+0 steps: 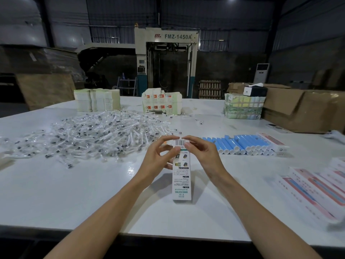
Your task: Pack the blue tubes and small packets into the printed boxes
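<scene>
One printed box [182,176] mid-tabletop [74,193], long axis running from near edge to far edge; left hand [158,156] and right hand [203,156] both pinch its far end; blue tubes [240,143] lie just right of the right hand; small packets [93,133] heaped toward the left edge, nearer the left hand.
</scene>
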`<state>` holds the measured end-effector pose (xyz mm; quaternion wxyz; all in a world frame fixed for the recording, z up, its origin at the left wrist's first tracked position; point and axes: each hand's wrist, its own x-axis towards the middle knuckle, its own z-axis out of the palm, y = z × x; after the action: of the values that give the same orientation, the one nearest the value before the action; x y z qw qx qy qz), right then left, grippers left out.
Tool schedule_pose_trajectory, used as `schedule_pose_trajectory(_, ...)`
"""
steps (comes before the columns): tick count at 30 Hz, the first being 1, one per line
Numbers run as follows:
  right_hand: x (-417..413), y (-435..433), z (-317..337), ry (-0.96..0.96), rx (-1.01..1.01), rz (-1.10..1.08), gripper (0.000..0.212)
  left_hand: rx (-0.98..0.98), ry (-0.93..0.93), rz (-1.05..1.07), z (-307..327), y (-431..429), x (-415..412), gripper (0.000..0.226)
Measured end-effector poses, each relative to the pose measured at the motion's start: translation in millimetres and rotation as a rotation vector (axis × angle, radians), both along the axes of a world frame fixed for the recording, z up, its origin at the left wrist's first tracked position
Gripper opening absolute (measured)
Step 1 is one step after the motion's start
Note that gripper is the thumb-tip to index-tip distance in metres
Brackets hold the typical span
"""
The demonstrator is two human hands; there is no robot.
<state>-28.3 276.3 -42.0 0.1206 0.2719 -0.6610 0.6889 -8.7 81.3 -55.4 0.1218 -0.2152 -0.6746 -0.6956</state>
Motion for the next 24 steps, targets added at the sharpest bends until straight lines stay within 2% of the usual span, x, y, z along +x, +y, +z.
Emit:
schedule_pose_trajectory(4, 0, -1, -2, 0.006, -0.003, -0.009, 0.017, -0.001, 0.008, 0.002, -1, 2, 0, 0.038)
schedule_pose_trajectory(7, 3, -3, -4, -0.018, 0.002, -0.038, 0.022, 0.013, -0.004, -0.001, -4, 3, -2, 0.036)
schedule_pose_trajectory(10, 10, -8, -6, -0.160, -0.034, 0.005, 0.039, 0.117, -0.047, -0.023, -5, 4, -2, 0.032)
schedule_pose_trajectory(13, 19, -11, -8, -0.303, 0.048, 0.076, 0.050, 0.198, -0.080, -0.046, -5, 2, -5, 0.034)
schedule_pose_trajectory(17, 25, -10, -13, -0.425, 0.073, 0.226, 0.049, 0.299, -0.139, -0.179, -7, -5, -11, 0.039)
schedule_pose_trajectory(20, 31, -3, -5, -0.378, 0.198, 0.154, 0.048, 0.203, -0.103, -0.129, -9, -4, -11, 0.040)
schedule_pose_trajectory(24, 40, 29, 11, -0.248, 0.489, -0.103, 0.046, -0.099, -0.036, 0.076, -16, -5, -11, 0.043)
